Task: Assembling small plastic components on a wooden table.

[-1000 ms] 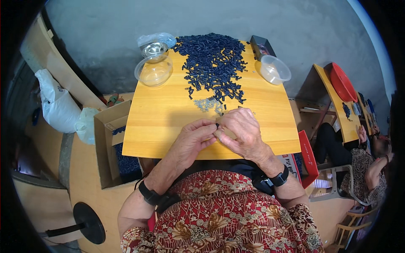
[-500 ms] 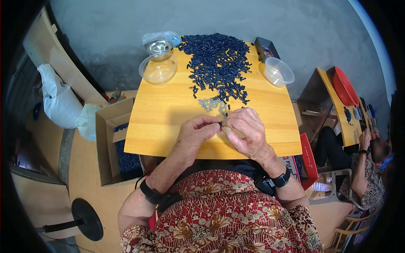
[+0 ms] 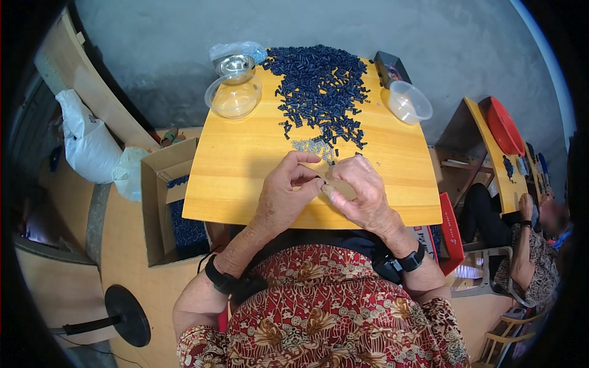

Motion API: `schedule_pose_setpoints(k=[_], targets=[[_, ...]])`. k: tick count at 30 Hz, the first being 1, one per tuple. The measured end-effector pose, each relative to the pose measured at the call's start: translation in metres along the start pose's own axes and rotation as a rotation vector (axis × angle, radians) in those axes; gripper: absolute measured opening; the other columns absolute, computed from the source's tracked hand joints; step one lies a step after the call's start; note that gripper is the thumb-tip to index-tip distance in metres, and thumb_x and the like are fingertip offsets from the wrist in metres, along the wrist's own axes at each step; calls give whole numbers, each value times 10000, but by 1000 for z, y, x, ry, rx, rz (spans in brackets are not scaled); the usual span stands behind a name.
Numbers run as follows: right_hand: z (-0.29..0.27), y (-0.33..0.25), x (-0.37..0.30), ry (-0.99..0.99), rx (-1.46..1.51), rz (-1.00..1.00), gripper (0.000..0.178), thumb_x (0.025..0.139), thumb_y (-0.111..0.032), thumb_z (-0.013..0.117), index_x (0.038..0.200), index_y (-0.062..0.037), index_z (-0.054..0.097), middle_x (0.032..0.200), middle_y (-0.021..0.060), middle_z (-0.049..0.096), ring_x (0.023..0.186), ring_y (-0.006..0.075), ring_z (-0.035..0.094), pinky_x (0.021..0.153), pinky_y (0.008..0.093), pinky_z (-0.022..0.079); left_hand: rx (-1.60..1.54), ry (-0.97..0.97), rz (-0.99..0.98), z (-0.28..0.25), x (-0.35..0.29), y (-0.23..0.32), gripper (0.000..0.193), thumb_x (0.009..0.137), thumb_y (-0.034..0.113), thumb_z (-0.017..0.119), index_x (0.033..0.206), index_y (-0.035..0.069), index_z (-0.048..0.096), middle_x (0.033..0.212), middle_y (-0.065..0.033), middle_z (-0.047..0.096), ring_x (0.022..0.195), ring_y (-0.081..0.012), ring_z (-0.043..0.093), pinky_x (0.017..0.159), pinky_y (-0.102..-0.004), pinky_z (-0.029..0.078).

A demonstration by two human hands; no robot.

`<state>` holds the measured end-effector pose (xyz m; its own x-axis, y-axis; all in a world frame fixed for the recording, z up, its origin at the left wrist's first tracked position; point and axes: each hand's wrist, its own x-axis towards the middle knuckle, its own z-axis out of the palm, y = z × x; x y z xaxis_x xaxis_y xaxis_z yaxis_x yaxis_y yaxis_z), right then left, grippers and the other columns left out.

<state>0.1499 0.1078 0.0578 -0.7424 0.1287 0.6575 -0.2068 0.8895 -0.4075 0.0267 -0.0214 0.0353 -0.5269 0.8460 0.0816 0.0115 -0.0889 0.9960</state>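
Over the near half of the yellow table my two hands meet at the fingertips. My left hand (image 3: pixel 287 191) pinches a small black plastic piece (image 3: pixel 319 178) between thumb and finger, its upper fingers raised. My right hand (image 3: pixel 363 193) is closed with its thumb against the same spot; its fingers hide whatever lies inside. Just beyond the fingertips is a small pile of short grey pins (image 3: pixel 313 147). Farther back spreads a big heap of short black tubular pieces (image 3: pixel 319 80), a few scattered toward my hands.
Clear plastic bowls (image 3: pixel 233 101) and a metal bowl (image 3: pixel 235 64) stand at the far left of the table (image 3: pixel 233 178). Another clear bowl (image 3: pixel 410 102) and a dark tray (image 3: pixel 391 69) sit far right. A cardboard box (image 3: pixel 153 214) is left; a co-worker (image 3: pixel 524 251) sits right.
My left hand's upper fingers have lifted and spread away from the right hand. Both hands stay together at the same place over the table.
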Motion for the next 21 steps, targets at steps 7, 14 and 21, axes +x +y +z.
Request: schedule_pose_setpoints(k=[7, 14, 21], targets=[[-3, 6, 1, -137, 10, -94, 195, 741, -53, 683, 924, -38, 617, 874, 78, 602, 831, 264, 571, 740, 366, 441, -32, -97, -57, -6, 1, 1, 449, 828, 23, 644, 1242, 32, 471, 886, -35, 633, 851, -78, 577, 786, -214, 446], [-3, 8, 0, -138, 83, -17, 187, 747, -94, 701, 902, -43, 608, 862, 76, 606, 817, 262, 570, 737, 364, 444, -316, -90, -169, -4, 1, -5, 460, 822, 38, 652, 1250, 39, 481, 859, -15, 622, 832, -78, 571, 812, -222, 428], [-2, 12, -6, -206, 96, 60, 178, 740, -108, 705, 864, -43, 596, 826, 78, 601, 793, 263, 564, 717, 368, 446, -237, -129, -184, -5, 2, -2, 474, 824, 44, 654, 1256, 9, 464, 880, -33, 638, 842, -86, 587, 795, -222, 443]])
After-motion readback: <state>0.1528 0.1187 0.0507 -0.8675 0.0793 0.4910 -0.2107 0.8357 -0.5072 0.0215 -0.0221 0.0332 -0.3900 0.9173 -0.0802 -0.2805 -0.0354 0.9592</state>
